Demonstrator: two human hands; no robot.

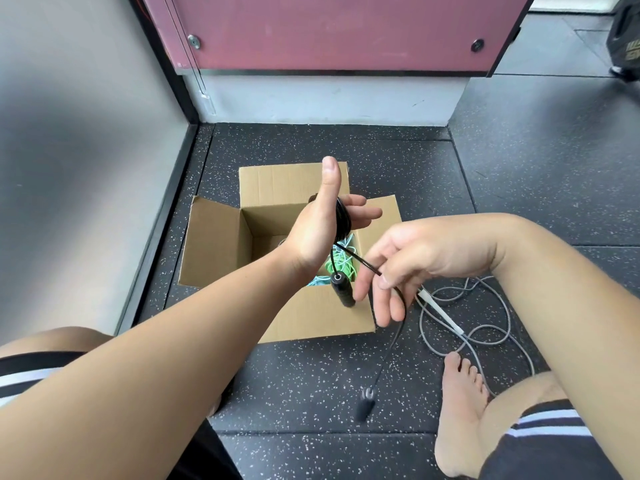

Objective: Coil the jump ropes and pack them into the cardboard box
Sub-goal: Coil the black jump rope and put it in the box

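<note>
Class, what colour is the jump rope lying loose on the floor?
The jump rope is grey; head view.

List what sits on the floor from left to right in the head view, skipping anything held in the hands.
cardboard box → grey jump rope → black bag in the far corner.
</note>
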